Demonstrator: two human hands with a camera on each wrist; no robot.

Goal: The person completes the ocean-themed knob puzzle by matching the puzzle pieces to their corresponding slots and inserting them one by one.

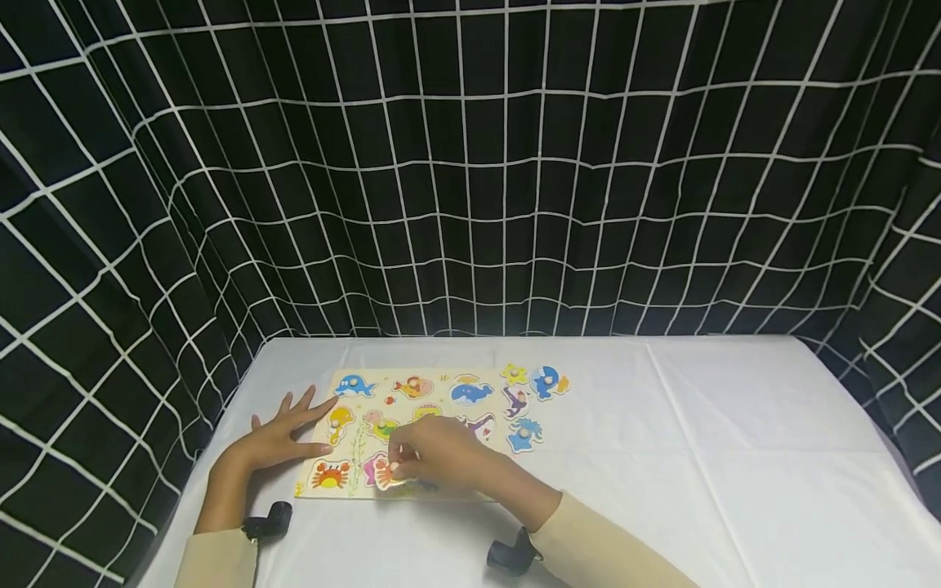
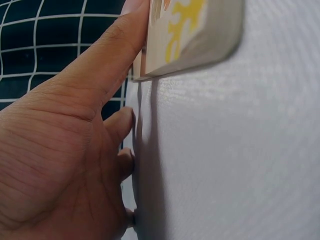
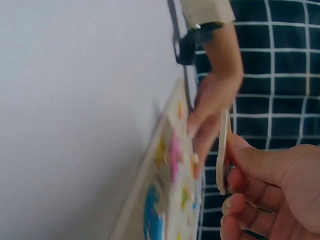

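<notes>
A wooden peg puzzle board (image 1: 360, 449) with sea-animal pictures lies on the white cloth. My right hand (image 1: 441, 449) pinches an orange-red puzzle piece (image 1: 384, 474), apparently a crab, above the board's lower middle. In the right wrist view, that piece (image 3: 223, 155) appears edge-on between thumb and fingers, apart from the board. My left hand (image 1: 275, 437) lies at the board's left side with fingers spread; its thumb (image 2: 117, 50) touches the board's edge. A red crab picture (image 1: 331, 474) is in the board's near left corner. My right hand hides part of the lower board.
Right of the board lie a yellow starfish piece (image 1: 515, 374), a blue fish piece (image 1: 547, 382), a purple piece (image 1: 516, 400) and a blue octopus-like piece (image 1: 525, 435). A black curtain (image 1: 515, 180) with white grid lines surrounds the table (image 1: 698, 457).
</notes>
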